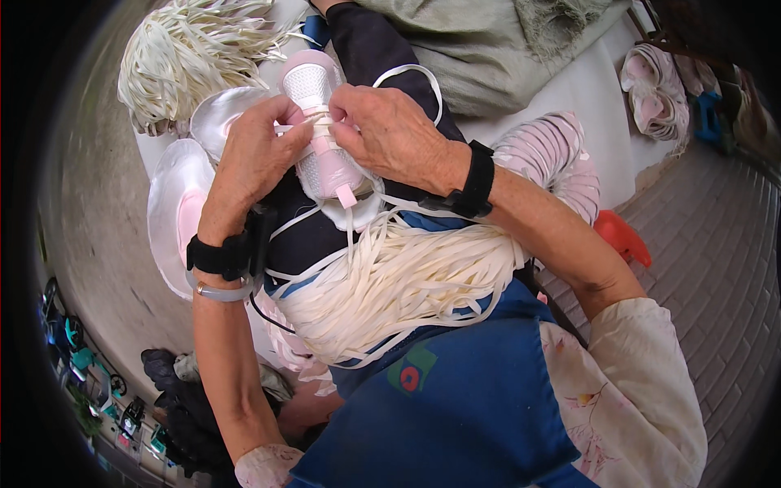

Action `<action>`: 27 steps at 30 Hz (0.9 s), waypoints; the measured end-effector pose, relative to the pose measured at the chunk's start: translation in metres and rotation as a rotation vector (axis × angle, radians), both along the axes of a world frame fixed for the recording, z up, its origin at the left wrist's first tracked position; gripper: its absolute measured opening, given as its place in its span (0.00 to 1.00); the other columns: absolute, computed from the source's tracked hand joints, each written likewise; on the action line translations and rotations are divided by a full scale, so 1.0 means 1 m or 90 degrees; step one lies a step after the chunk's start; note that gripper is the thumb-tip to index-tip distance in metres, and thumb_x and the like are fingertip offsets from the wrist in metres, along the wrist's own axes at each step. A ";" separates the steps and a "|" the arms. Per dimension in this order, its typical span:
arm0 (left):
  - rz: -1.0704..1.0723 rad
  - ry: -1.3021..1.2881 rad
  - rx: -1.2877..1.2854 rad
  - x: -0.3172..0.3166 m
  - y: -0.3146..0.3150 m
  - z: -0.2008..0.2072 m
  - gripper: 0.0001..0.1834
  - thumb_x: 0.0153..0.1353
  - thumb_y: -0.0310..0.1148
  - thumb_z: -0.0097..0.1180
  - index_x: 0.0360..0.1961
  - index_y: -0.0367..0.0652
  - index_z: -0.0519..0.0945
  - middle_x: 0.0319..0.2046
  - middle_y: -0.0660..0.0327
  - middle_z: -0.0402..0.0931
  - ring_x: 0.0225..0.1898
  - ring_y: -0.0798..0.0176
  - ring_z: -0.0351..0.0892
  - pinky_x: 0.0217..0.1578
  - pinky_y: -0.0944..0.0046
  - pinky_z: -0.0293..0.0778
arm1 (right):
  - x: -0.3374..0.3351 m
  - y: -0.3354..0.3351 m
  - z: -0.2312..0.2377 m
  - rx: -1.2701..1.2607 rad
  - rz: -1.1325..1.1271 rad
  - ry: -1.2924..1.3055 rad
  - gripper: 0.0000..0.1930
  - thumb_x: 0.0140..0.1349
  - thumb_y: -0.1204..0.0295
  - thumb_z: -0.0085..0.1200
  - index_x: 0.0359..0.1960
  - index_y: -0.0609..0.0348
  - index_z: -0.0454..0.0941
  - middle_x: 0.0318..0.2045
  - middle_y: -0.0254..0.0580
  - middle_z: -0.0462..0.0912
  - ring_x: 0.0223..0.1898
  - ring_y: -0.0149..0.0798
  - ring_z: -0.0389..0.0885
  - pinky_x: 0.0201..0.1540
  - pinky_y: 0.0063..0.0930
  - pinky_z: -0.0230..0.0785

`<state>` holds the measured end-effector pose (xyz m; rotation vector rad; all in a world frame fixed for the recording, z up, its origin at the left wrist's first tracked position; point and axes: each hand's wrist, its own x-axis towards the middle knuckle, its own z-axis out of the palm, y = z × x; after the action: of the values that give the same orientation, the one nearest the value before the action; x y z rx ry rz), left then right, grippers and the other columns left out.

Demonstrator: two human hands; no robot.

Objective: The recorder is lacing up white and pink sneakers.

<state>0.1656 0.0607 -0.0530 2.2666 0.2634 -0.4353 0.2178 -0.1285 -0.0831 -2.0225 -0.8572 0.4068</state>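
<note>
On my dark-trousered thigh lies a pink and white mesh shoe upper (332,172), its tongue pointing away from me. My left hand (262,140) is closed at its left edge, thumb and fingers pinching a white shoelace. From the other side my right hand (392,128) pinches at the lace rows, its fingertips close to the left ones. A free length of lace (438,85) loops up beyond my right hand. Across my lap, over a blue apron (455,390), spreads a thick bundle of loose white laces (407,281). The fingers partly hide the eyelets.
Beside my right forearm sits a stack of pink and white uppers (541,146); another stack (653,89) stands farther right. More white pieces (175,207) lie left, below a second lace bundle (195,65). A grey-green sack (447,49) is ahead, a red object (622,236) right.
</note>
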 end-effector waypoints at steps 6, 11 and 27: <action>0.025 0.035 -0.046 0.004 0.001 -0.002 0.10 0.53 0.33 0.57 0.31 0.36 0.76 0.26 0.58 0.74 0.28 0.65 0.71 0.32 0.65 0.69 | 0.006 0.002 -0.004 -0.001 0.024 -0.045 0.06 0.57 0.74 0.51 0.31 0.65 0.77 0.27 0.54 0.79 0.31 0.55 0.80 0.34 0.41 0.72; 0.039 -0.022 -0.129 0.004 0.007 -0.008 0.09 0.54 0.30 0.56 0.34 0.38 0.75 0.26 0.64 0.72 0.27 0.70 0.68 0.29 0.68 0.67 | 0.018 0.007 -0.001 -0.016 0.031 0.003 0.08 0.54 0.73 0.52 0.30 0.66 0.79 0.27 0.58 0.81 0.32 0.59 0.81 0.37 0.46 0.74; 0.090 0.047 -0.117 -0.003 0.005 -0.003 0.07 0.62 0.35 0.57 0.35 0.42 0.77 0.25 0.71 0.73 0.25 0.78 0.64 0.24 0.76 0.60 | 0.010 0.013 -0.005 -0.101 0.005 0.018 0.11 0.58 0.70 0.49 0.27 0.68 0.77 0.24 0.61 0.78 0.28 0.61 0.79 0.35 0.45 0.72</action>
<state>0.1622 0.0659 -0.0556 2.0405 0.4024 -0.4514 0.2277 -0.1154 -0.0877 -2.1540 -0.8388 0.5201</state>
